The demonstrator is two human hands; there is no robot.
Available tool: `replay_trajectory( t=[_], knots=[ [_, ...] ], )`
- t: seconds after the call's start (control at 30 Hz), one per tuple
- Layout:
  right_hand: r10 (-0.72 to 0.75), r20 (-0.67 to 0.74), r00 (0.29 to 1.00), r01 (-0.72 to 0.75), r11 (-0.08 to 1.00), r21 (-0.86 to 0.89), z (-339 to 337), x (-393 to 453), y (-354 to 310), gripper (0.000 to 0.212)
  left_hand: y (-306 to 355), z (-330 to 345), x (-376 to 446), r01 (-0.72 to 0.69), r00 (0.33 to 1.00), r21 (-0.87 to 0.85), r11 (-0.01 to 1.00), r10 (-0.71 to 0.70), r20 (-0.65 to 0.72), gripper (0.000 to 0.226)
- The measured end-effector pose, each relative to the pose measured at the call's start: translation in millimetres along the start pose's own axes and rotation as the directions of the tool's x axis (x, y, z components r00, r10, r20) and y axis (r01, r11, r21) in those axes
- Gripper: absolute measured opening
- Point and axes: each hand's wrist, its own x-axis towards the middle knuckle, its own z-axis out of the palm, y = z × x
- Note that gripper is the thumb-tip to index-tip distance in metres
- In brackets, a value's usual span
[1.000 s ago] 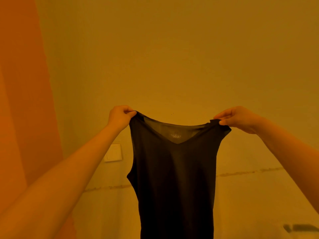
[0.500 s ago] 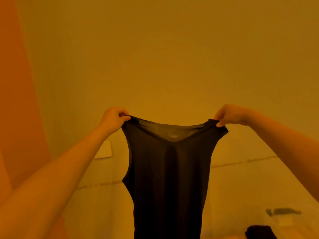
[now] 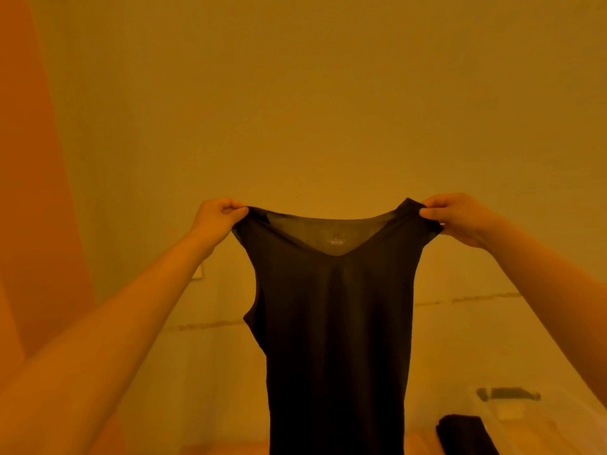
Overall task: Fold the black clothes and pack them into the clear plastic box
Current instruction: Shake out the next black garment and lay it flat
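Note:
A black sleeveless V-neck top [image 3: 335, 339] hangs full length in the air in front of a plain wall. My left hand [image 3: 218, 220] pinches its left shoulder strap and my right hand [image 3: 455, 218] pinches its right shoulder strap, holding the neckline stretched wide between them. At the bottom right stands the clear plastic box [image 3: 512, 410], faint against the pale surface, with a dark handle or clasp on its far rim. A folded black garment [image 3: 464, 433] lies at the bottom right, by or in the box; which one I cannot tell. The top's hem is cut off by the frame's lower edge.
An orange curtain or panel [image 3: 29, 192] fills the left edge. A pale wall plate [image 3: 198, 272] shows behind my left forearm. A pale surface with a seam line [image 3: 466, 298] runs along the wall behind the top.
The view has tilted down a little, so more of the box and the folded black garment shows. Both hands still hold the top up by its shoulders, spread slightly wider.

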Motion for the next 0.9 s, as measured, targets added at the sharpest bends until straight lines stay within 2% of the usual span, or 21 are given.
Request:
replay_trajectory(
  t=[0.13,0.23,0.43,0.53,0.63,0.77,0.9],
  knots=[
    [-0.039,-0.041,0.998,0.038,0.999,-0.026,-17,6,5,0.020,15,23,-16,0.027,0.999,0.018,0.999,-0.027,-0.022,0.008],
    [-0.058,-0.069,0.996,0.054,0.997,-0.062,-31,8,12,0.014,21,39,-29,0.048,0.996,0.028,0.998,-0.046,-0.076,0.001],
    [-0.092,-0.104,0.990,0.080,0.990,-0.117,-42,-34,36,0.015,18,61,-81,0.074,0.985,0.010,0.997,-0.071,-0.157,0.008],
    [-0.058,-0.073,0.996,0.045,0.983,-0.177,-44,-70,35,0.008,20,57,-107,0.075,0.990,-0.007,0.997,-0.076,-0.120,0.015],
    [-0.017,-0.053,0.998,0.007,0.984,-0.176,-46,-108,33,0.019,21,47,-135,0.058,0.995,0.007,0.998,-0.057,-0.086,0.019],
    [0.021,-0.029,0.999,-0.026,0.979,-0.203,-42,-158,28,0.019,24,26,-175,0.021,1.000,0.031,0.999,-0.021,-0.008,0.018],
    [0.037,0.003,0.999,-0.036,0.987,-0.158,-40,-205,17,0.020,34,5,-206,0.023,0.999,0.013,1.000,-0.024,0.045,0.018]
  ],
)
